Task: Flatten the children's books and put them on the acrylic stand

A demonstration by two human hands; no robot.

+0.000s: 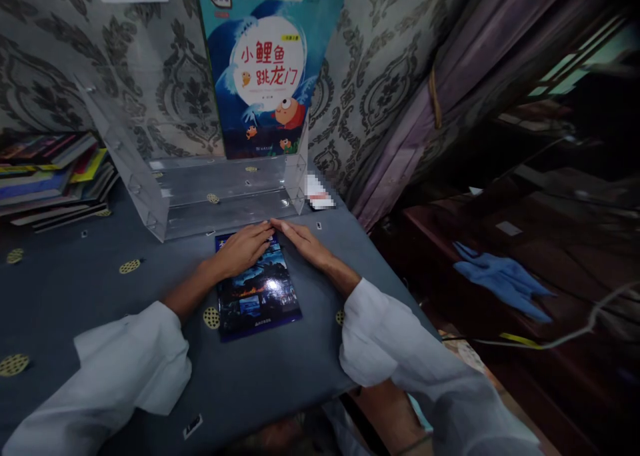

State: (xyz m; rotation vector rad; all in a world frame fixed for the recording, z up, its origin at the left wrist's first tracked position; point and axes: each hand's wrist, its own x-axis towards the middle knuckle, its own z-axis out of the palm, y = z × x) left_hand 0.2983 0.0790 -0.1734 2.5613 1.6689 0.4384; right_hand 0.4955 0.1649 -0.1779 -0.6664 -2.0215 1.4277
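A dark blue book (260, 289) with a glossy picture cover lies flat on the grey-blue tablecloth in front of me. Across its upper part rests my left hand (245, 248), palm down with the fingers stretched out. My right hand (303, 239) is at the book's top right corner, its fingers extended and their tips meeting those of my left hand. Just beyond both hands stands a clear acrylic rack (225, 196) with stepped tiers. On its back tier a large blue picture book (270, 69) stands upright, showing a cartoon fish and red lettering.
A stack of books (53, 176) sits at the left by the patterned wall. A small white and red item (319, 193) lies right of the rack. Past the table's right edge are a purple curtain (400, 149), a blue cloth (500, 276) and a pale cable (575, 329).
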